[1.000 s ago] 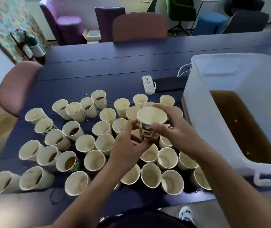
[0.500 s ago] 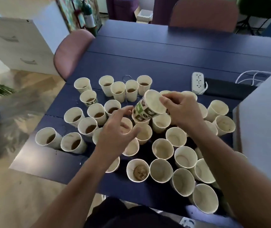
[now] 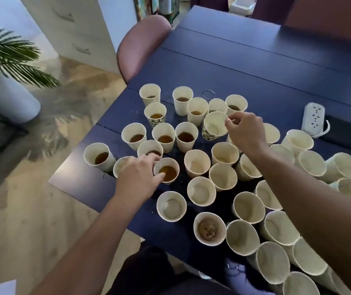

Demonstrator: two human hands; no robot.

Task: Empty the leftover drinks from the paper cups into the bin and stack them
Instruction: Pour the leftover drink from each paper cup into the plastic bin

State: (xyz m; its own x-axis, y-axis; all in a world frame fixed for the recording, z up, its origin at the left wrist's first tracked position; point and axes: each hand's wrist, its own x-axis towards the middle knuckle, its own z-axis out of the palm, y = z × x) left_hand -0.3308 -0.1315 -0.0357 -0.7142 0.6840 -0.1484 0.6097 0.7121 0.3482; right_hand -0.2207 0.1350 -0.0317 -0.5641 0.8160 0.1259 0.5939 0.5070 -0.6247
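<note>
Paper, thin-walled: left hand point(image 3: 137, 176) closes fingers round a full cup point(image 3: 166, 170) near the table point(image 3: 244, 67) edge, right hand point(image 3: 245, 133) pinches an empty cup point(image 3: 214, 126) by its rim; lift level, grip low, avoid squeezing, bin unseen.

Both forearms are bare from the frame's edge to the wrist — no sleeve, watch or ring shows on the left hand point(image 3: 137, 174) or the right hand point(image 3: 247, 133). Dark trousers point(image 3: 146, 271) cover the lap below — plain, unpatterned cloth.
</note>
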